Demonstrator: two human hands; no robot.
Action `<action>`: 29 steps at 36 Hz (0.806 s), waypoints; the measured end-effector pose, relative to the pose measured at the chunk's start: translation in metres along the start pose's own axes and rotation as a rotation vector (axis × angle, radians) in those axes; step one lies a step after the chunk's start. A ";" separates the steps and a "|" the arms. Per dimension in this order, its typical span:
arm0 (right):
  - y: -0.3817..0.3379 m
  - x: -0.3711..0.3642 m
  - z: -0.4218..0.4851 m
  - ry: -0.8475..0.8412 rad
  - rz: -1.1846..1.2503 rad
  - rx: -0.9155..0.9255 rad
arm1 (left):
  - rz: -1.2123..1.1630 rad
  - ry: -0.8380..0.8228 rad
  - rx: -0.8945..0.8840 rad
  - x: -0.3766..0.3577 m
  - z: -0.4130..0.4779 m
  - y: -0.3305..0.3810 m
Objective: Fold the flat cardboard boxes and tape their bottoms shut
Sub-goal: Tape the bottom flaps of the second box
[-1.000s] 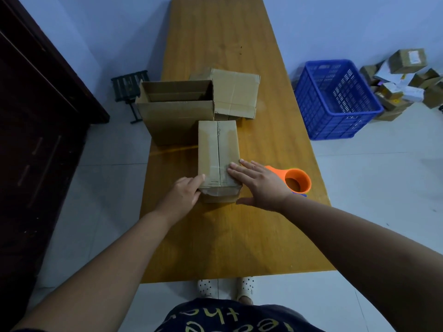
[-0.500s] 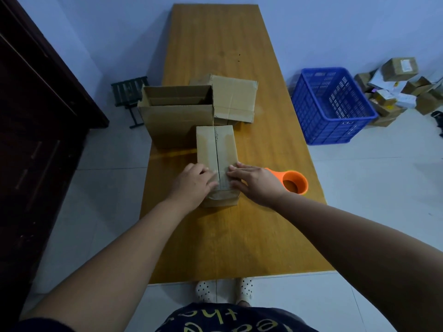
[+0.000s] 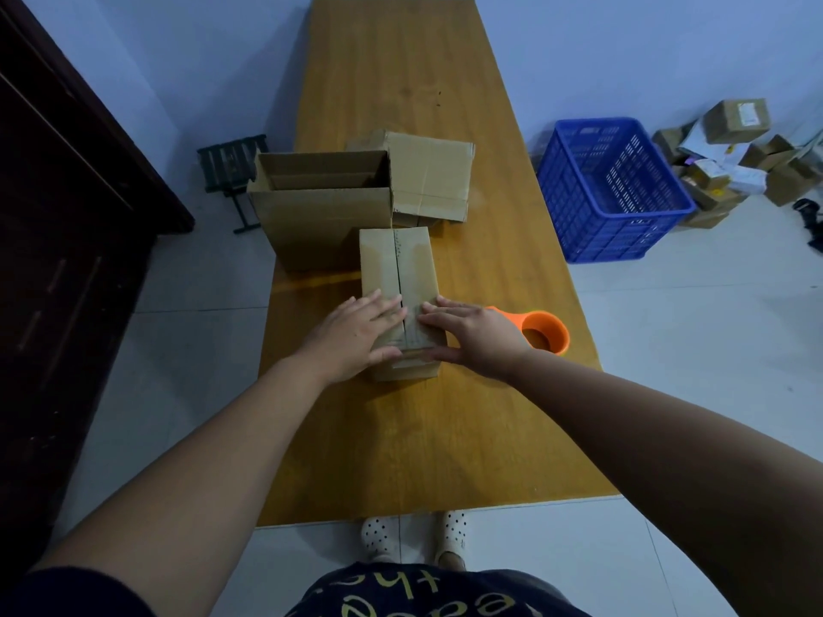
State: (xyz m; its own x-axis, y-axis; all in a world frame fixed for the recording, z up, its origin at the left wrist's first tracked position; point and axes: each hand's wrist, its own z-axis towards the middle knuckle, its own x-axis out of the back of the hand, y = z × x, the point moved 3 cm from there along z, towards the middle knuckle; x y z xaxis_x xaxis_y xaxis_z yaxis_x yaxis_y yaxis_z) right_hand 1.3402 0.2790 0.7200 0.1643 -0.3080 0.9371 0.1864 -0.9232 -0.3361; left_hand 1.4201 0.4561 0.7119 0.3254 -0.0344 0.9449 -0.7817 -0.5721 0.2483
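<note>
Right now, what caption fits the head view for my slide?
The left hand and right hand press the closed flaps of a small cardboard box on a wooden table, orange tape dispenser alongside.

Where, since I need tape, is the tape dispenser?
Head view: the orange tape dispenser lies on the table right of the small box, behind the right hand.

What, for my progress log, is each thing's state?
Small box: flaps folded shut, both hands on it.
Left hand: flat on small box.
Right hand: flat on small box.
Big box: upright, top open.
Far box: flaps shut.
Tape dispenser: on table, unheld.
Crate: upright.
</note>
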 end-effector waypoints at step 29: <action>0.005 -0.018 -0.002 0.236 0.037 0.065 | -0.203 0.105 0.145 -0.018 0.000 0.008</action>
State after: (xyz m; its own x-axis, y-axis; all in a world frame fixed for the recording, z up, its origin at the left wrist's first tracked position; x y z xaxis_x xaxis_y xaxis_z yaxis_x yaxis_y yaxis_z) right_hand 1.3362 0.2794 0.7013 -0.0572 -0.3936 0.9175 0.2476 -0.8959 -0.3689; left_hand 1.4080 0.4528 0.6966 0.4044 0.1741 0.8979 -0.6192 -0.6704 0.4088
